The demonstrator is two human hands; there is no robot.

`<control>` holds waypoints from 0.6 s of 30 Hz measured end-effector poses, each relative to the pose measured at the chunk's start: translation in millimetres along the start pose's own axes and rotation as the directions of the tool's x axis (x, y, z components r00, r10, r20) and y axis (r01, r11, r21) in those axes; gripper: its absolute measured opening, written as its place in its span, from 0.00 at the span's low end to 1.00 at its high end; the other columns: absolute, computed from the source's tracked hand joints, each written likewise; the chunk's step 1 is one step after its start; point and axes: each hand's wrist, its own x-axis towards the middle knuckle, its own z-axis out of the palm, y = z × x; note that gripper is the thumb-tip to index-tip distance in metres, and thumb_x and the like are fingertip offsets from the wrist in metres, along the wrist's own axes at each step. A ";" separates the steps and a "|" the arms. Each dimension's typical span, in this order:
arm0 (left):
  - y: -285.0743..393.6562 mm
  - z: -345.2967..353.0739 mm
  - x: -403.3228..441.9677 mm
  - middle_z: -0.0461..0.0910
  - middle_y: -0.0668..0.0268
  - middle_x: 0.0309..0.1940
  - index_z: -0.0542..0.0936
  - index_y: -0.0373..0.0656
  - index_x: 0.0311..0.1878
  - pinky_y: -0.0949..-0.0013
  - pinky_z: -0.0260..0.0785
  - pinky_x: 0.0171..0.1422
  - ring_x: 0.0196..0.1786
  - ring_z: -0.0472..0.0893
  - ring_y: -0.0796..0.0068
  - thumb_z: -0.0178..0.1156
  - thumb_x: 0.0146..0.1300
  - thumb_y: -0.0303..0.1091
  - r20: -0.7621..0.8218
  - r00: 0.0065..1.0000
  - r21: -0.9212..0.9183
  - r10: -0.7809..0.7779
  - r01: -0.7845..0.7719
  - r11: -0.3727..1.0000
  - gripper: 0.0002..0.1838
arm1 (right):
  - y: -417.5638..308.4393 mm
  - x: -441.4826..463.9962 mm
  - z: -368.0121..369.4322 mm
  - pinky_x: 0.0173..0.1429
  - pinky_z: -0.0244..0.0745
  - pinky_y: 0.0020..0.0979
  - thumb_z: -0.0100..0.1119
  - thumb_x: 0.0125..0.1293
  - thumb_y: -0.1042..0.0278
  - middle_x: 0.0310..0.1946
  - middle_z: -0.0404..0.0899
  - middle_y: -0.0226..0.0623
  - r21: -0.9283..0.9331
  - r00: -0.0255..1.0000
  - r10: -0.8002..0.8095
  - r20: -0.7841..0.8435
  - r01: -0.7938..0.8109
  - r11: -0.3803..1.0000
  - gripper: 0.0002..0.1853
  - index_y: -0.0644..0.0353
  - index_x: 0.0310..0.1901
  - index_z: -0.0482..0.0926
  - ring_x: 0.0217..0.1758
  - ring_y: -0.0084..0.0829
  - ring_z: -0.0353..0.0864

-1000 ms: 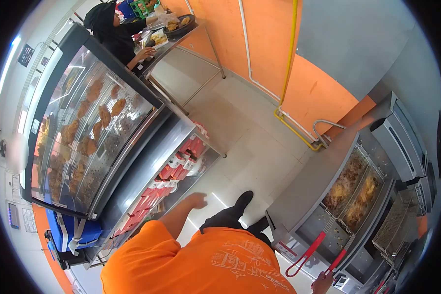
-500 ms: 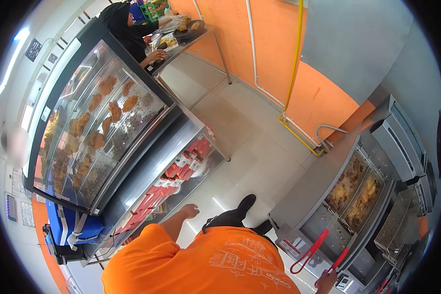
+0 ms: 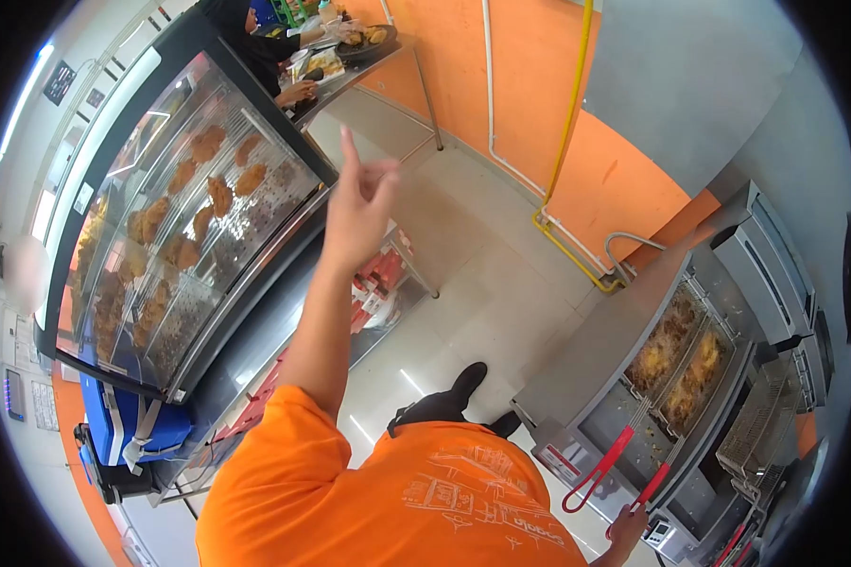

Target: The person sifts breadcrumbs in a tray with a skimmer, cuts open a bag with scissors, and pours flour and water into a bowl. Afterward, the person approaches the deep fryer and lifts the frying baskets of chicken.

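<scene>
My left hand (image 3: 357, 203) is raised at the end of my outstretched arm, index finger extended and the others partly bent, with nothing in it. It appears in front of the gap between the glass display case (image 3: 184, 222) and the far work table. At the lower right, my right hand (image 3: 627, 524) is closed round the red handle (image 3: 651, 487) of a fryer basket. Two baskets of frying food (image 3: 695, 383) sit side by side in bubbling oil in the fryer. Another red handle (image 3: 600, 470) extends from the neighbouring basket, beside my right hand.
A co-worker in black (image 3: 255, 47) stands at a metal table (image 3: 364, 68) with a dark bowl of fried pieces. Red and white boxes (image 3: 378, 283) fill the shelf under the case. An empty wire basket (image 3: 761, 420) hangs right of the fryer. A blue box (image 3: 128, 425) stands lower left.
My left hand has risen from low beside my body to out in front, its index finger now extended. My right hand remains at the red handle. The view has shifted slightly.
</scene>
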 end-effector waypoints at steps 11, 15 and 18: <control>-123.4 33.6 -128.6 0.77 0.47 0.54 0.72 0.40 0.61 0.54 0.67 0.64 0.58 0.76 0.49 0.57 0.60 0.40 0.524 0.694 0.715 -0.494 -0.044 0.698 0.26 | 7.8 0.8 12.3 0.46 0.68 0.48 0.57 0.64 0.65 0.34 0.76 0.54 0.033 0.998 0.013 -0.061 -0.011 0.999 0.23 0.74 0.55 0.71 0.40 0.51 0.76; -221.0 9.8 -230.1 0.71 0.49 0.64 0.70 0.40 0.65 0.57 0.60 0.72 0.67 0.69 0.53 0.54 0.61 0.48 0.558 0.266 0.822 -0.786 -0.049 0.567 0.31 | -10.9 -3.4 -0.5 0.46 0.68 0.47 0.57 0.63 0.65 0.34 0.76 0.53 0.094 0.995 0.097 -0.014 -0.095 0.991 0.23 0.73 0.55 0.71 0.39 0.51 0.76; -259.2 -21.4 -283.6 0.76 0.51 0.59 0.73 0.40 0.63 0.58 0.65 0.68 0.62 0.74 0.51 0.55 0.61 0.52 0.531 0.154 0.847 -0.833 -0.079 0.525 0.32 | 3.6 3.0 9.1 0.46 0.68 0.48 0.58 0.63 0.65 0.34 0.76 0.54 0.026 0.998 0.070 -0.008 -0.070 0.997 0.23 0.74 0.54 0.71 0.40 0.52 0.75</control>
